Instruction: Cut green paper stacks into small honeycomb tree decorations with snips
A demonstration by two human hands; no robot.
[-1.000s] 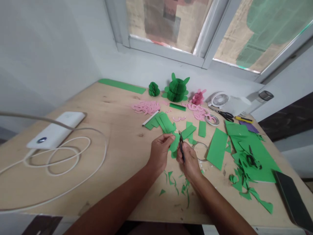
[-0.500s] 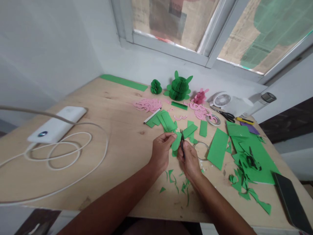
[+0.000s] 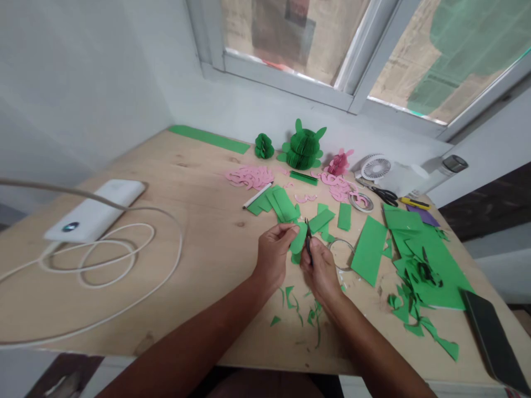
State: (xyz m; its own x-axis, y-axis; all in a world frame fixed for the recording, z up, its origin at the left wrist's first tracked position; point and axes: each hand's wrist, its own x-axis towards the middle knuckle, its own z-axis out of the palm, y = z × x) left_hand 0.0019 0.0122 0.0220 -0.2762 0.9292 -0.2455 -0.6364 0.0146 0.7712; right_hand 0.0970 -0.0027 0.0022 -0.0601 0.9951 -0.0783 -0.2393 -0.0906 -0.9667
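Between thumb and fingers, my left hand (image 3: 276, 249) pinches a piece of green paper (image 3: 297, 239) with a rounded outline. My right hand (image 3: 319, 264) is closed around a small pair of dark-handled scissors (image 3: 308, 243), whose blades point away from me along the paper's right edge. Several green paper strips (image 3: 283, 203) lie just beyond the hands. Thin green offcuts (image 3: 296, 307) are scattered on the wooden table (image 3: 199, 249) below my wrists.
A green folded-paper figure (image 3: 305, 149), a pink one (image 3: 339, 163) and a small fan (image 3: 375, 167) stand at the back. Green sheets (image 3: 446, 271), scraps and a phone (image 3: 493, 337) lie right. At left is a white power bank (image 3: 95, 210) with a looped cable.
The view has shifted very slightly. Both hands keep nearly the same place and hold on the paper and scissors.
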